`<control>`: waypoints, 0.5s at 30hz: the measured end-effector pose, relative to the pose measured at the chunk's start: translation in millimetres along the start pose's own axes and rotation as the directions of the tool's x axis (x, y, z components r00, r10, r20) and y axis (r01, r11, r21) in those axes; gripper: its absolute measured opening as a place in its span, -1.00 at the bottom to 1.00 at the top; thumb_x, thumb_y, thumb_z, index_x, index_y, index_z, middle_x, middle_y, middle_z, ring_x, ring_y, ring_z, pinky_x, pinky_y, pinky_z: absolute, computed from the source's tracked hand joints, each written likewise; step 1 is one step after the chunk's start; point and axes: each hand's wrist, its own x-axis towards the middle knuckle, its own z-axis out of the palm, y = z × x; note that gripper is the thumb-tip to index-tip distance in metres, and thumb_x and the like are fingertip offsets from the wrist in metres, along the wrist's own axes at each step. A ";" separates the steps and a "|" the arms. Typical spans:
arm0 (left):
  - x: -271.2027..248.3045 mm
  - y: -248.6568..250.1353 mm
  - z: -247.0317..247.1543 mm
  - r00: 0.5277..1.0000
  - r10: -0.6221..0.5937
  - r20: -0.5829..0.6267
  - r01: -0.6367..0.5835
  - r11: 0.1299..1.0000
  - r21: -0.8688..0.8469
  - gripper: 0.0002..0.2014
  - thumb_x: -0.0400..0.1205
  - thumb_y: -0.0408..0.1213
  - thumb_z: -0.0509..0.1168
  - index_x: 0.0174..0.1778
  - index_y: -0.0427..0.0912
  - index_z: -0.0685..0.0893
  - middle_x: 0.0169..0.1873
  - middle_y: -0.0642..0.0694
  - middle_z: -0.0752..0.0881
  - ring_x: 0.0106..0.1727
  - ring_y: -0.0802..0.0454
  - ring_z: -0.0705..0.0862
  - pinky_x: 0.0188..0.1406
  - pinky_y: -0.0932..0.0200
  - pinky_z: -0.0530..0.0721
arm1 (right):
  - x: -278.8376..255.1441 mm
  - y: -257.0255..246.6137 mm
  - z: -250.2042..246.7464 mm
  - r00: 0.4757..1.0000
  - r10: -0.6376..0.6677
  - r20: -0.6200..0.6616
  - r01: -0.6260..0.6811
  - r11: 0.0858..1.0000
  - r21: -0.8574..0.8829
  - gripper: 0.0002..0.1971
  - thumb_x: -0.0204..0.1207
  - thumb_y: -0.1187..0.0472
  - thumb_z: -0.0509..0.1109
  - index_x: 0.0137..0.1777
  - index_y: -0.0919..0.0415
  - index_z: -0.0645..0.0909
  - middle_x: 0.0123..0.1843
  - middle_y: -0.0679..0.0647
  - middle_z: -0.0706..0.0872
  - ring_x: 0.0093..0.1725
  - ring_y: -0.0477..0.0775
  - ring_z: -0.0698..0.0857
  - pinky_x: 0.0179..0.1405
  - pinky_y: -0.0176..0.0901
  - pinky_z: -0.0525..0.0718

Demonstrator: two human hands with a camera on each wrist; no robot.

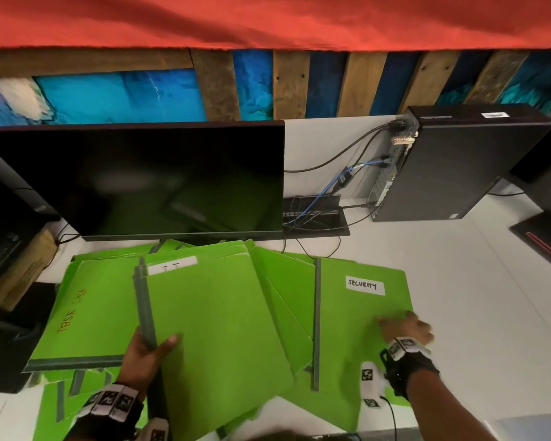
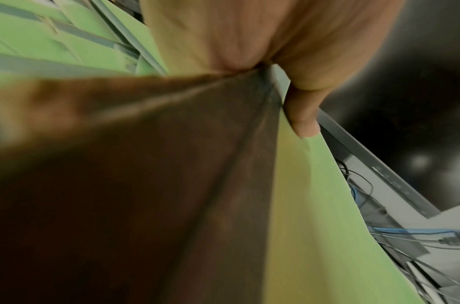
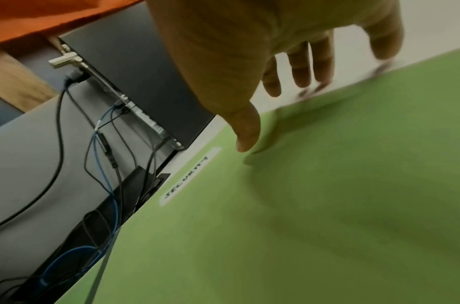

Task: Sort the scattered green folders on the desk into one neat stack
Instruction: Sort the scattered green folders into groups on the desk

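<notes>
Green folders lie fanned over the white desk (image 1: 477,281) in front of one dark monitor (image 1: 134,179); three carry writing that can be read or nearly read, and the rest, overlapping beneath, are too hidden to count; one black computer tower (image 1: 465,163) lies on its side at the right rear, cables running from its back panel to a black cable tray (image 1: 315,218) set in the desk.

The left hand (image 1: 150,348) grips the middle folder (image 1: 217,338) at its grey spine, thumb on top and fingers under; this folder lies over the others and bears a white label (image 1: 172,265) with marks too blurred to read; the left wrist view shows what the head view does not, the thumb (image 2: 301,115) pressed on the green cover beside the spine, with the folder's dark underside filling most of the picture.

The right hand (image 1: 407,327) is spread with relaxed fingers at the right edge of the rightmost folder (image 1: 357,345), which lies flat on the desk; whether the fingertips touch it is unclear; its white label (image 1: 365,285) reads "SECURITY"; the right wrist view shows the fingers (image 3: 314,61) reaching past the folder's edge over bare desk, and the same label sideways.

The leftmost folder (image 1: 93,313) has orange handwriting, "TASK" and a second word I cannot make out.
</notes>
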 end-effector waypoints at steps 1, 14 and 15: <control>3.5 -2.2 -6.3 1.000 -0.016 -0.006 0.016 1.000 0.010 -0.63 0.47 -0.55 0.45 0.15 -0.35 0.52 -0.09 -0.43 0.71 -0.17 -0.27 0.70 -0.37 -0.01 0.77 | 3.3 9.2 -3.8 0.998 0.055 -0.014 -0.055 0.998 -0.001 -0.18 0.34 -0.10 0.54 0.50 0.27 0.33 0.44 0.37 0.37 0.45 0.35 0.36 0.39 0.28 0.35; 22.2 -25.5 -16.0 0.994 -0.095 -0.050 0.104 0.960 0.261 -0.73 0.48 -0.42 0.50 -0.08 -0.45 0.55 -0.28 -0.35 0.70 -0.25 -0.22 0.66 -0.28 -0.04 0.62 | 6.4 12.6 11.9 0.990 0.129 0.063 -0.127 0.991 -0.031 0.00 0.11 -0.17 0.66 0.44 0.29 0.29 0.40 0.36 0.40 0.42 0.39 0.39 0.34 0.34 0.43; 21.6 -24.7 -15.7 0.994 -0.093 -0.048 0.103 0.956 0.274 -0.71 0.47 -0.39 0.51 -0.08 -0.44 0.55 -0.29 -0.35 0.70 -0.25 -0.23 0.67 -0.29 -0.04 0.62 | 9.6 13.8 13.0 0.989 0.121 0.089 -0.121 0.993 0.000 0.05 0.09 -0.17 0.67 0.46 0.30 0.25 0.41 0.37 0.42 0.41 0.41 0.43 0.36 0.33 0.46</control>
